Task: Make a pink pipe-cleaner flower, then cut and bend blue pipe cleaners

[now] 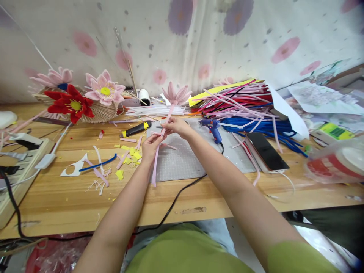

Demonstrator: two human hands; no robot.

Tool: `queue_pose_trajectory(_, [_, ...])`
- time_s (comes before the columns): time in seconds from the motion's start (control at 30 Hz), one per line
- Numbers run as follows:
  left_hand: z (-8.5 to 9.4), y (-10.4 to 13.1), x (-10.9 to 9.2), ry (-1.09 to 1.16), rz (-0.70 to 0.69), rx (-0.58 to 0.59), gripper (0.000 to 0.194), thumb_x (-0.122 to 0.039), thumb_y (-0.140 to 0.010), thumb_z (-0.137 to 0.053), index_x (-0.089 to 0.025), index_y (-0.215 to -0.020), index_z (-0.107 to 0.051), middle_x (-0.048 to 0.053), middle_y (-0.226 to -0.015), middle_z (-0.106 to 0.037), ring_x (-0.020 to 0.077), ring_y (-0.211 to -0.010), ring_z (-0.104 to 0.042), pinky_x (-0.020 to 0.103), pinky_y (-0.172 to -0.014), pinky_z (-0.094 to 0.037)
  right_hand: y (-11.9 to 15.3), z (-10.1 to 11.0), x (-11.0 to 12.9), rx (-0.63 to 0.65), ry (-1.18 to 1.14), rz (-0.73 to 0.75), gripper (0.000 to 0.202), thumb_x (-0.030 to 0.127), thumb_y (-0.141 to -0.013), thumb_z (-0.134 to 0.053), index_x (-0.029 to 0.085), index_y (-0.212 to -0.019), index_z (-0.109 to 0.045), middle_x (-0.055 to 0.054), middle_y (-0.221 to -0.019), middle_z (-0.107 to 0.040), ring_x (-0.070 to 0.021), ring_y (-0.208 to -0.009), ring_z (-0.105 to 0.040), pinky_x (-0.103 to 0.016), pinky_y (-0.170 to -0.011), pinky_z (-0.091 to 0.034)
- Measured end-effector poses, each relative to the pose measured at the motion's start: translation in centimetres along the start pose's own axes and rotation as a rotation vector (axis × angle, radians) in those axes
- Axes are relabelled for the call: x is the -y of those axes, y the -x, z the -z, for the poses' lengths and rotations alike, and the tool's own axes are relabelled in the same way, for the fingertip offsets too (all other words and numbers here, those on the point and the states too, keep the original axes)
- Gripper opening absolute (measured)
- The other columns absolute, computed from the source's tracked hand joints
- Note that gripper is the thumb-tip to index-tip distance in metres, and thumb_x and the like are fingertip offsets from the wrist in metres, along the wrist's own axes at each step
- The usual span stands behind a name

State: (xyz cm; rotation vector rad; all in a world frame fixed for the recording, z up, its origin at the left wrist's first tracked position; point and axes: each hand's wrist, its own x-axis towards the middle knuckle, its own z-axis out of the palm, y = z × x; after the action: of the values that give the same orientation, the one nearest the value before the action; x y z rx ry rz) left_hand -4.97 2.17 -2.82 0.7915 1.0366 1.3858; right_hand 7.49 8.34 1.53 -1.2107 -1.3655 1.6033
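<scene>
1. Stem-wrapping in hand: right hand (176, 126) pinches pale pink pipe-cleaner flower (175, 95) below its head, above grey cutting mat (182, 161).
2. Left hand (150, 146) grips its trailing pink stem (155, 167); next move likely needs tension kept while winding downward.

Both hands grip a pink pipe-cleaner flower (175, 94) by its stem: the left hand (150, 146) lower, the right hand (175, 126) higher, above a grey cutting mat (184, 163) beside a blue glue gun (212, 127).

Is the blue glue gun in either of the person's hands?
No. The glue gun lies on the mat, while both hands grip the pink flower stem.
</scene>
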Motion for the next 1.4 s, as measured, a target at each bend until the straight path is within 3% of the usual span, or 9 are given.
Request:
queue_pose_trajectory(0.2, [0.4,-0.2,0.1,-0.064,-0.045,-0.025,0.022,-0.024,-0.055,-0.076,-0.012,-0.072,-0.068,0.005,-0.078,-0.069,0.0192,-0.074,-0.067,0.022,-0.057,-0.053,-0.2,-0.1,-0.5,-0.059,0.09,-0.008,0.025,0.026,-0.071,-0.069,0.016,-0.061,-0.048,-0.001,-0.052,-0.06,-0.0094,-0.046,-0.056,-0.025,-0.056,-0.052])
queue_pose_trajectory(0.37, [0.5,-0.5,0.0,0.07,0.165,-0.062,0.014,-0.016,-0.061,-0.071,-0.012,-0.073,-0.066,0.007,-0.082,-0.07,0.0162,-0.075,-0.067,0.019,-0.057,-0.053,0.3,1.0,-0.4,0.169,-0.191,0.032,0.009,0.017,-0.077,-0.062,0.015,-0.078,-0.054,-0.004,-0.076,-0.069,-0.0106,-0.069,-0.064,-0.027,-0.075,-0.052])
queue_pose_trajectory(0.47, [0.3,-0.4,-0.1,0.138,0.251,-0.033,0.014,-0.014,-0.066,-0.068,-0.013,-0.079,-0.066,0.007,-0.09,-0.069,0.0152,-0.084,-0.066,0.015,-0.058,-0.052,0.3,1.3,0.1,0.152,-0.238,0.036,0.007,0.011,-0.077,-0.059,0.014,-0.08,-0.053,-0.004,-0.077,-0.069,-0.0106,-0.069,-0.065,-0.028,-0.077,-0.051])
queue_pose_trajectory(0.6, [-0.1,0.0,0.0,0.148,0.153,0.03,0.021,-0.014,-0.063,-0.071,-0.015,-0.083,-0.066,0.006,-0.099,-0.068,0.0183,-0.091,-0.065,0.021,-0.066,-0.054,0.1,1.0,0.4,0.05,-0.172,0.033,0.009,0.007,-0.081,-0.052,0.013,-0.074,-0.05,-0.004,-0.068,-0.067,-0.01,-0.058,-0.063,-0.028,-0.07,-0.052])
queue_pose_trajectory(0.87, [-0.3,0.3,0.3,0.062,-0.043,-0.029,0.028,-0.025,-0.056,-0.076,-0.014,-0.08,-0.067,0.006,-0.087,-0.069,0.0207,-0.088,-0.066,0.022,-0.061,-0.054,0.0,0.0,0.4,-0.058,-0.101,0.027,0.014,0.007,-0.081,-0.053,0.014,-0.071,-0.048,-0.001,-0.059,-0.065,-0.0098,-0.052,-0.061,-0.025,-0.061,-0.053])
queue_pose_trajectory(1.2, [-0.3,0.3,0.1,-0.022,-0.001,-0.018,0.027,-0.026,-0.056,-0.076,-0.011,-0.076,-0.066,0.009,-0.079,-0.07,0.0192,-0.074,-0.068,0.021,-0.055,-0.052,-0.6,0.0,0.2,-0.127,0.064,0.01,0.022,0.019,-0.071,-0.069,0.014,-0.062,-0.05,0.0,-0.05,-0.06,-0.0092,-0.045,-0.057,-0.023,-0.053,-0.052])
queue_pose_trajectory(1.4, [-0.4,0.2,-0.4,0.154,0.231,-0.072,0.01,-0.01,-0.065,-0.067,-0.011,-0.075,-0.063,0.008,-0.084,-0.07,0.0158,-0.079,-0.067,0.013,-0.048,-0.049,0.2,0.7,-0.1,0.134,-0.22,-0.025,0.005,0.011,-0.077,-0.06,0.013,-0.078,-0.055,-0.003,-0.073,-0.068,-0.0094,-0.067,-0.064,-0.023,-0.071,-0.052])
